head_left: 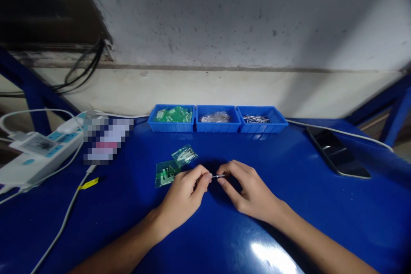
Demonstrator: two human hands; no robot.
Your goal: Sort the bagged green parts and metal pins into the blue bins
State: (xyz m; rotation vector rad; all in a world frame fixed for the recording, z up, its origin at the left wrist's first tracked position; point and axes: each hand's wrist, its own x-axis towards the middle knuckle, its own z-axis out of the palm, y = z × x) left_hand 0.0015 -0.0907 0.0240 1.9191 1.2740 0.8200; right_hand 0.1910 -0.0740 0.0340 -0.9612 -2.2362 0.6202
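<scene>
Between my two hands, above the blue table, is a small silver screw (218, 176) lying roughly level. My left hand (189, 186) pinches its left end between thumb and forefinger. The fingertips of my right hand (245, 186) close around its right end, partly hiding it. Whether another small part is in the left fingertips I cannot make out. Just beyond my left hand lie two small clear-green packets: one packet (167, 173) holds pale plugs and screws, and the other packet (184, 155) has white pieces inside.
Three blue bins stand along the back: a left bin (171, 127) with green packets, a middle bin (218, 127) with clear plastic, a right bin (263, 128) with screws. A phone (340, 154) lies right; a power strip (41, 158) and white cable (66, 218) are left.
</scene>
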